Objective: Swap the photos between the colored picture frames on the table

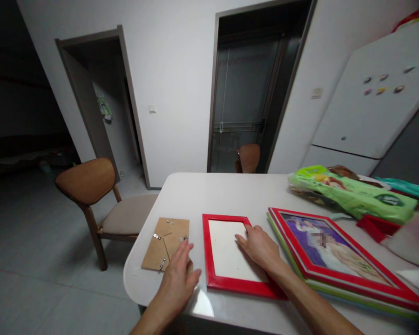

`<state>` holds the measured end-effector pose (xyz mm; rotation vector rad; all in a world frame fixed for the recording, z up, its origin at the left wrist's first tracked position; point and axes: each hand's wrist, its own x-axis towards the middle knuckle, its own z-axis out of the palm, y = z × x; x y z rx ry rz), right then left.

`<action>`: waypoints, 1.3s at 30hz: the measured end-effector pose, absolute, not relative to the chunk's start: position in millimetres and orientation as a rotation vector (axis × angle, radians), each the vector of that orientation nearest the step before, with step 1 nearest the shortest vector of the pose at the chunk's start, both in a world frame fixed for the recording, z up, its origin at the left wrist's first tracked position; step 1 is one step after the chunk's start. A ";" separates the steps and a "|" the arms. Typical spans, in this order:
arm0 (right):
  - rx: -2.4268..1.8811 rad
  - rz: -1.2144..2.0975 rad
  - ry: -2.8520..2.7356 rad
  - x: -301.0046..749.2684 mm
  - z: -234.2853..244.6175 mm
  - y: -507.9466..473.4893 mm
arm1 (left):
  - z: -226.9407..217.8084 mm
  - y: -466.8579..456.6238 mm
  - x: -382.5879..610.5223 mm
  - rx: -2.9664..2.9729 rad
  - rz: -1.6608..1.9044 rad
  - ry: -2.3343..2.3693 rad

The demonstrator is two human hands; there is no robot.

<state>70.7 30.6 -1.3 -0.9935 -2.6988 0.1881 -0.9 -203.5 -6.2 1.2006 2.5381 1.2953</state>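
A red picture frame lies flat on the table, with a plain white sheet inside its border. My right hand is closed over the frame's right side, thumb reaching onto the white and fingers across the red border. To the left lies a brown backing board with several small metal clips and a thin stand piece on it. My left hand is open at the board's lower right edge, fingers stretched out. Its fingertips are at or just over the board; contact is hard to tell.
Stacked picture frames, a red one with a photo on top, lie to the right. Behind them are a green plastic package and other items. A wooden chair stands left of the white table; another chair is beyond it.
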 end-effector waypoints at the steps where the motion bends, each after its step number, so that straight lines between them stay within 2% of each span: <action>1: -0.930 0.188 -2.686 69.5 -0.2 26.0 | -7.0 -214.1 -10.3 1.174 1.207 2.613; 6: -0.417 0.447 -2.708 54.9 5.4 -36.2 | -13.7 -260.3 -46.3 1.011 0.660 2.887; 9: -0.201 0.538 -2.772 42.2 3.2 -86.1 | -15.0 -270.3 -49.4 0.998 0.574 2.879; 12: -0.224 0.520 -2.779 30.5 -2.8 -115.9 | -15.2 -271.0 -46.3 1.028 0.566 2.863; 21: -0.230 0.856 -2.590 32.3 10.2 -105.1 | -28.0 -263.9 -48.1 1.191 0.736 2.924; 33: -0.316 0.924 -2.244 95.7 63.4 -38.2 | 19.8 -193.2 -13.5 1.689 0.896 2.831; 39: -0.431 0.896 -2.258 119.9 55.9 4.9 | 8.1 -148.2 12.9 1.557 1.230 2.569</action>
